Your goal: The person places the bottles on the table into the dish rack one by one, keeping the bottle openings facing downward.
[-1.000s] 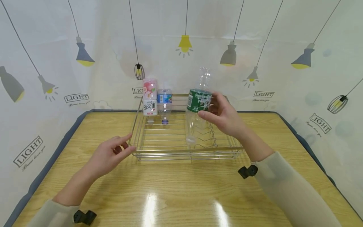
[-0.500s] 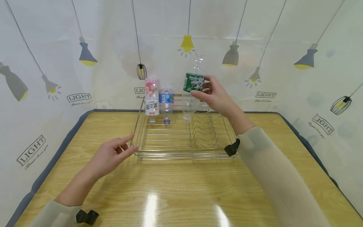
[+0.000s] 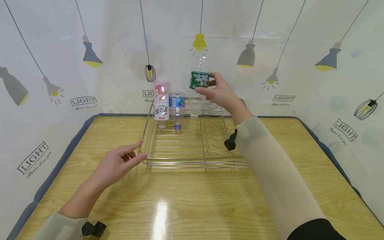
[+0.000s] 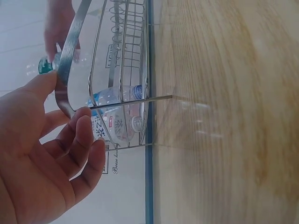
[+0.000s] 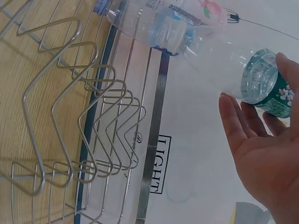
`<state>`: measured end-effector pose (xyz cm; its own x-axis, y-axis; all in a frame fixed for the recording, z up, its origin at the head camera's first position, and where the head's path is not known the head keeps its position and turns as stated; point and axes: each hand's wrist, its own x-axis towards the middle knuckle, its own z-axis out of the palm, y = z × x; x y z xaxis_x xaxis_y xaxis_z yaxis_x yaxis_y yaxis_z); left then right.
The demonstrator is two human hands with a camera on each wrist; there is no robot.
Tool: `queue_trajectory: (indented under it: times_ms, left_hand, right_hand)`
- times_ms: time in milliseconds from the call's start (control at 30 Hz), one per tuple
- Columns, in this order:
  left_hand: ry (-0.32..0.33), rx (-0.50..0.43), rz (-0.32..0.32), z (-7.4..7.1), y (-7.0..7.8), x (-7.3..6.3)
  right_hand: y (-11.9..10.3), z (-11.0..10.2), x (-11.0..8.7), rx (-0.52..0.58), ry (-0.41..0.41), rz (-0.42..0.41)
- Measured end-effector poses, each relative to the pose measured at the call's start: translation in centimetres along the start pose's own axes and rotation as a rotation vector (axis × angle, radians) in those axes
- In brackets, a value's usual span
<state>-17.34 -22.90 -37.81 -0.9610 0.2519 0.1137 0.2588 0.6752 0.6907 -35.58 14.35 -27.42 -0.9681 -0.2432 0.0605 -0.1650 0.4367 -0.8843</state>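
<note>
My right hand (image 3: 220, 93) grips a clear plastic bottle (image 3: 199, 80) by its green label. The bottle is neck down, above the back of a metal wire dish rack (image 3: 177, 163). In the right wrist view, fingers and thumb lie round the green-labelled part. My left hand (image 3: 115, 166) holds the rack's front left corner, thumb and index finger at the flat rim (image 4: 70, 53). In the rack's back left stand a pink and white tea bottle (image 3: 161, 103) and a smaller clear bottle (image 3: 177, 102) with a blue label, both upside down.
Wavy wire dividers (image 5: 93, 102) run along the right part of the rack. The rack stands on a wooden table (image 3: 192, 200) with a dark blue border. Behind hangs a pale cloth (image 3: 120, 40) printed with lamps.
My right hand has lifted the green-labelled bottle from the rack's front middle and carried it back and left, towards the other bottles. The left hand stays at the rack's corner.
</note>
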Motion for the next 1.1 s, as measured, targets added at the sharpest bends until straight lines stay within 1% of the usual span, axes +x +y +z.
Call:
queue_trajectory:
  times_ms: [100, 300, 600, 800, 933, 1100]
  left_hand:
    - [-0.001, -0.008, -0.006, 0.0, 0.0, 0.0]
    - [0.007, 0.01, -0.005, 0.0, 0.0, 0.2]
    - [-0.002, -0.007, -0.01, 0.1, -0.1, 0.1]
    - [-0.002, -0.015, -0.006, 0.2, -0.2, 0.1]
    - [0.001, -0.022, -0.007, 0.2, -0.3, 0.1]
    - [0.001, -0.027, -0.004, 0.1, -0.3, 0.1]
  right_hand:
    - [0.1, 0.3, 0.6, 0.018, 0.001, 0.027]
    - [0.6, 1.0, 1.3, -0.002, 0.004, 0.07]
    - [2.0, 2.4, 2.3, 0.001, -0.025, 0.129]
    - [2.6, 3.2, 2.4, -0.048, -0.059, 0.18]
    - [2.8, 3.5, 2.5, -0.106, -0.061, 0.206]
    - [2.9, 3.7, 2.6, -0.137, -0.063, 0.224]
